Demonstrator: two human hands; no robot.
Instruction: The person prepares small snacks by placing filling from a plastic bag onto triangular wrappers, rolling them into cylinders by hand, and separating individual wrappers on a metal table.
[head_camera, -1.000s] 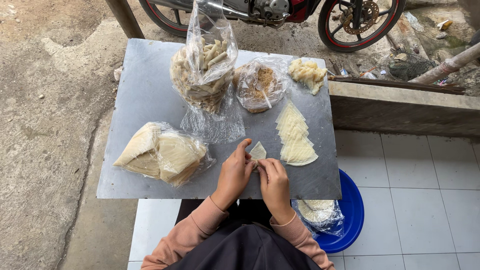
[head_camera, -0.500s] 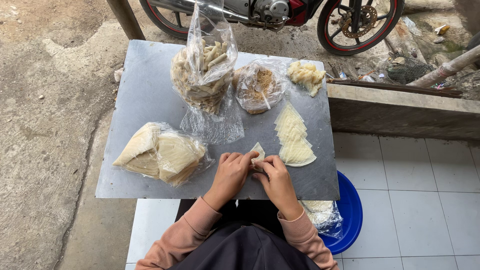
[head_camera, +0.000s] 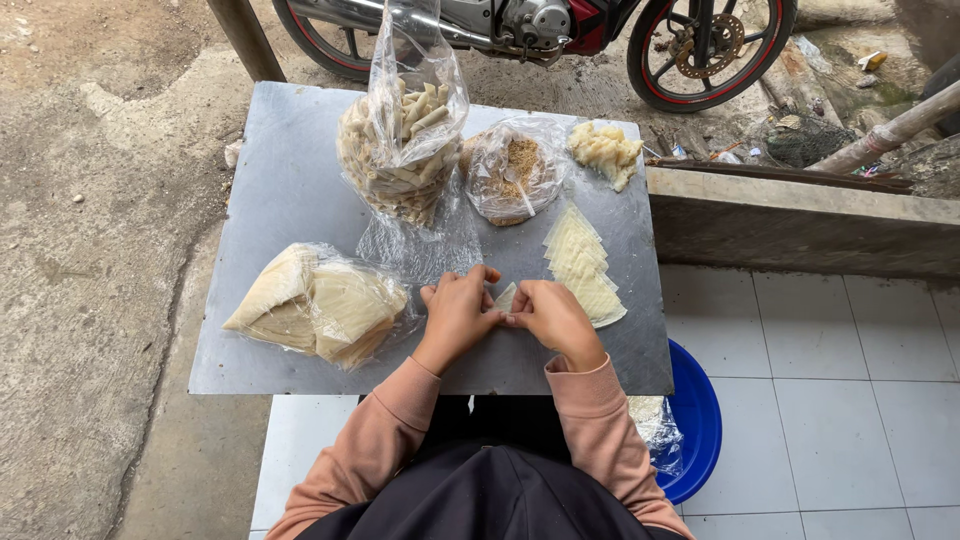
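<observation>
My left hand (head_camera: 457, 313) and my right hand (head_camera: 552, 318) meet at the near middle of a grey metal table (head_camera: 290, 180). Between their fingertips they pinch a small pale wrapper sheet (head_camera: 506, 296), folded or rolled; most of it is hidden by the fingers. A row of flat triangular wrappers (head_camera: 580, 262) lies just right of my right hand. A clear bag of stacked wrappers (head_camera: 320, 305) lies left of my left hand.
A tall clear bag of finished rolls (head_camera: 400, 150) stands at the back, beside a bag of brown filling (head_camera: 512, 170) and a small pile of pale pieces (head_camera: 605, 150). A blue basin (head_camera: 700, 420) sits on the tiled floor at right. A motorbike (head_camera: 600, 30) is parked behind the table.
Both hands have closed in over the wrapper and lowered it onto the table; a second ago it was held more open between the fingers.
</observation>
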